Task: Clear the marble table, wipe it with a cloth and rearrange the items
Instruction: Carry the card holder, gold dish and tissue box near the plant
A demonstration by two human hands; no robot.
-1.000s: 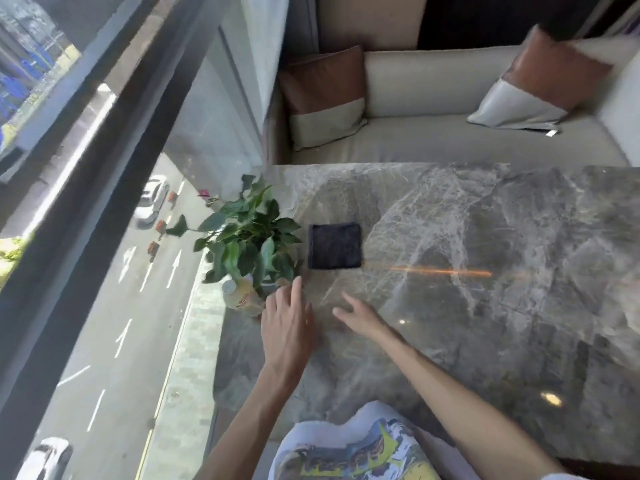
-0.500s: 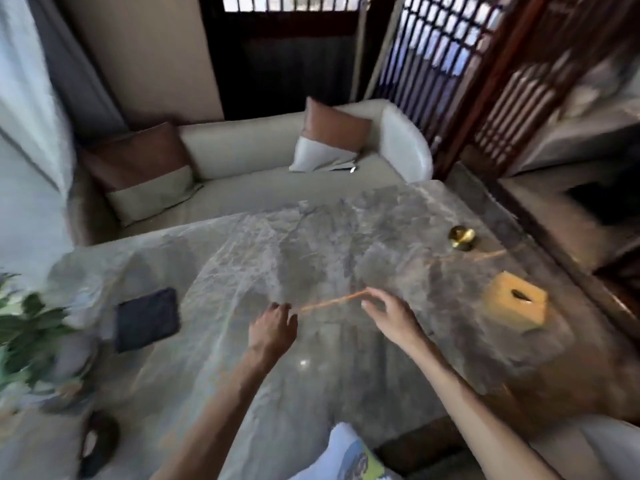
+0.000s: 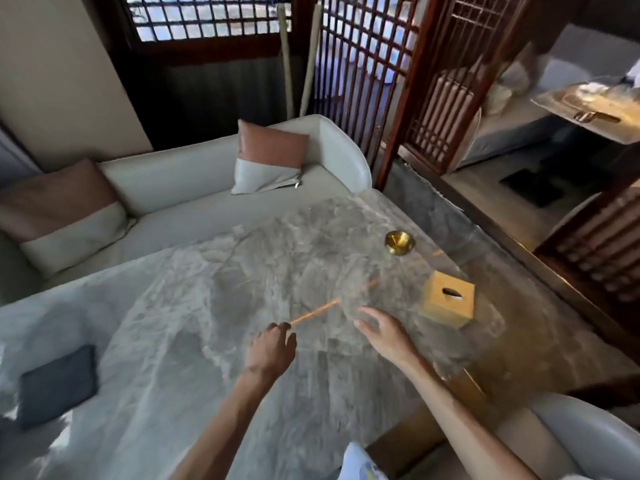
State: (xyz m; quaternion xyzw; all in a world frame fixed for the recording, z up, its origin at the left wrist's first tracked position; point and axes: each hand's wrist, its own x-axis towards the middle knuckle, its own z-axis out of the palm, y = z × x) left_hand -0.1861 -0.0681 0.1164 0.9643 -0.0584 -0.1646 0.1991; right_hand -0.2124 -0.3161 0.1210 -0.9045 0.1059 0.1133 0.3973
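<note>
Two bare hands reach over the grey marble desk [image 3: 156, 323] on my feed, neither holding anything I can see. Left hand [image 3: 270, 351] hangs with its fingers loosely curled downward; right hand [image 3: 384, 336], just beside it, is spread wide, palm toward the marble. Whether either touches the surface I cannot tell. Toward the near left edge lies a dark folded cloth [image 3: 57, 384], flat and well apart from both hands. A thin orange streak [image 3: 315, 311] runs from the left knuckles away to the right; object or glint, I cannot say. Just beyond the right hand stands a yellow tissue box [image 3: 446, 299], and farther along that side a small brass bowl [image 3: 400, 241]. Behind the desk: a pale sofa [image 3: 166, 181] with two two-tone cushions [image 3: 268, 157], then dark wooden lattice screens [image 3: 360, 64].
</note>
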